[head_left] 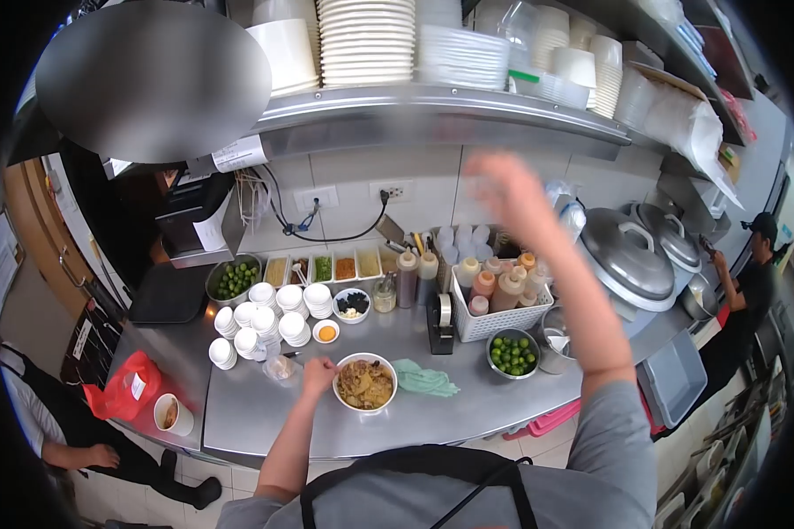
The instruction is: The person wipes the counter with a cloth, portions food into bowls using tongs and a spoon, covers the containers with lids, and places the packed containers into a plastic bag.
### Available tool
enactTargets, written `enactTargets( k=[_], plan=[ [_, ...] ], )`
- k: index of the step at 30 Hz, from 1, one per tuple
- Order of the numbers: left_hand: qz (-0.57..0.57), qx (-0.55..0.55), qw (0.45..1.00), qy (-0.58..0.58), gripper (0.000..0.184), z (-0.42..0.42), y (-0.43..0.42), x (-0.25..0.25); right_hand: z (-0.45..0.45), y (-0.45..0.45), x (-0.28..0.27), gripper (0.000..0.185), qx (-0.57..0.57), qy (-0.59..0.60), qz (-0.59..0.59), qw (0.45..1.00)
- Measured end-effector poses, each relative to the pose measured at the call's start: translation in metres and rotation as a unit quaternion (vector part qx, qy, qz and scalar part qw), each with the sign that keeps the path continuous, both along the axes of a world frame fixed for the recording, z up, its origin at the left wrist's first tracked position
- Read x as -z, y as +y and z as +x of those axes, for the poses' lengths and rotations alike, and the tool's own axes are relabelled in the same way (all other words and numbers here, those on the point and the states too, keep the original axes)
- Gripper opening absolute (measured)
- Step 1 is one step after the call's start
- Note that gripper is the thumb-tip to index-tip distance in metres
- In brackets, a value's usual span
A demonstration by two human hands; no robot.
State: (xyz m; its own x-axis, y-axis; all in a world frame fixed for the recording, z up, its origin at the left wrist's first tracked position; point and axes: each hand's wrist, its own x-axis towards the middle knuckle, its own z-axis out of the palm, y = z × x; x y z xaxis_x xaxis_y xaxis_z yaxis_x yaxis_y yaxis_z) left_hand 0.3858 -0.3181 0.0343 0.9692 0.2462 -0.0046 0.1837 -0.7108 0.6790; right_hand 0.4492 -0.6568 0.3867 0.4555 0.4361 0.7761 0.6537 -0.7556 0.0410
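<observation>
A white bowl of brownish-yellow food (365,384) stands on the steel counter before me. My left hand (319,376) is at the bowl's left rim, its fingers closed; what they hold, if anything, is too small to make out. Raised high at the right, in front of the tiled wall, my right hand (503,187) is blurred by motion, so its fingers do not show clearly. A green cloth (425,379) lies right of the bowl. Left of my left hand sits a small clear plastic bag (280,368). Behind the bowl is a small dish with an orange-yellow filling (326,331).
Stacked white cups (265,319) stand at the left, near a red bag (136,386). A basket of sauce bottles (500,295) and a bowl of green limes (513,354) are at the right. Overhead runs a steel shelf (450,99). Two people stand at the far left and right.
</observation>
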Motion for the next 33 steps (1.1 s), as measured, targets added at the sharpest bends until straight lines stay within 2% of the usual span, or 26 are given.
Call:
enactTargets(
  k=[1, 2, 3, 6, 7, 8, 10, 11, 13, 16, 17, 18, 20, 21, 23, 24, 26, 30, 33],
  plan=[
    [-0.002, -0.001, 1.000, 0.003, 0.014, 0.000, 0.000, 0.000, 0.011, -0.003, -0.037, 0.019, -0.017, -0.119, 0.024, 0.992],
    [-0.004, -0.001, 1.000, 0.003, 0.014, 0.001, 0.000, 0.002, 0.017, -0.003, -0.074, 0.016, -0.026, -0.140, 0.065, 0.988],
    [-0.009, -0.010, 1.000, 0.001, 0.014, 0.003, 0.001, 0.007, 0.037, -0.007, -0.102, 0.016, -0.014, -0.211, 0.061, 0.976],
    [-0.015, -0.014, 1.000, 0.002, 0.016, 0.005, 0.004, 0.017, 0.063, 0.006, -0.167, 0.017, 0.065, -0.206, 0.016, 0.976],
    [-0.011, -0.010, 1.000, 0.005, 0.016, 0.006, 0.004, 0.016, 0.069, 0.012, -0.178, 0.025, 0.083, -0.184, 0.007, 0.979],
    [-0.014, -0.012, 1.000, 0.005, 0.016, 0.005, 0.004, 0.015, 0.074, 0.018, -0.182, 0.025, 0.080, -0.184, 0.005, 0.980],
    [-0.009, 0.001, 1.000, 0.008, 0.019, 0.003, 0.004, 0.009, 0.078, 0.038, -0.187, 0.015, 0.110, -0.031, 0.071, 0.991],
    [-0.012, -0.002, 1.000, 0.008, 0.019, 0.003, 0.005, 0.010, 0.088, 0.038, -0.194, 0.015, 0.107, -0.031, 0.069, 0.991],
    [-0.033, 0.003, 0.999, 0.029, 0.020, 0.004, 0.006, 0.010, 0.112, 0.028, -0.212, 0.019, 0.111, 0.042, -0.047, 0.992],
    [0.019, 0.005, 1.000, 0.002, 0.021, 0.001, 0.000, 0.003, 0.138, 0.025, -0.229, 0.021, 0.116, 0.056, -0.069, 0.989],
    [0.019, 0.003, 1.000, 0.005, 0.021, 0.000, -0.001, 0.003, 0.152, 0.037, -0.232, 0.024, 0.256, -0.024, -0.174, 0.951],
    [0.019, -0.001, 1.000, -0.002, 0.021, 0.000, -0.002, 0.004, 0.146, 0.044, -0.226, 0.024, 0.255, -0.021, -0.175, 0.951],
    [0.016, -0.005, 1.000, -0.010, 0.021, 0.000, -0.003, 0.006, 0.123, 0.053, -0.216, 0.026, 0.218, -0.040, -0.100, 0.970],
    [0.005, -0.003, 1.000, -0.001, 0.021, 0.000, -0.002, 0.006, 0.138, 0.052, -0.219, 0.026, 0.217, -0.041, -0.102, 0.970],
    [-0.010, -0.003, 1.000, 0.007, 0.021, 0.001, -0.002, 0.006, 0.184, 0.047, -0.229, 0.030, 0.262, -0.088, -0.261, 0.925],
    [-0.011, -0.007, 1.000, 0.017, 0.021, 0.001, -0.002, 0.004, 0.188, 0.046, -0.229, 0.030, 0.261, -0.090, -0.263, 0.924],
    [-0.013, -0.012, 0.999, 0.028, 0.020, 0.000, -0.003, 0.003, 0.195, 0.045, -0.228, 0.033, 0.255, -0.087, -0.137, 0.953],
    [-0.006, -0.012, 1.000, 0.016, 0.021, -0.002, -0.004, 0.001, 0.145, 0.061, -0.217, 0.030, 0.251, -0.051, -0.155, 0.954],
    [0.007, -0.008, 1.000, 0.019, 0.021, -0.004, -0.006, -0.006, 0.149, 0.063, -0.218, 0.025, 0.237, -0.047, -0.103, 0.965]
  ],
)
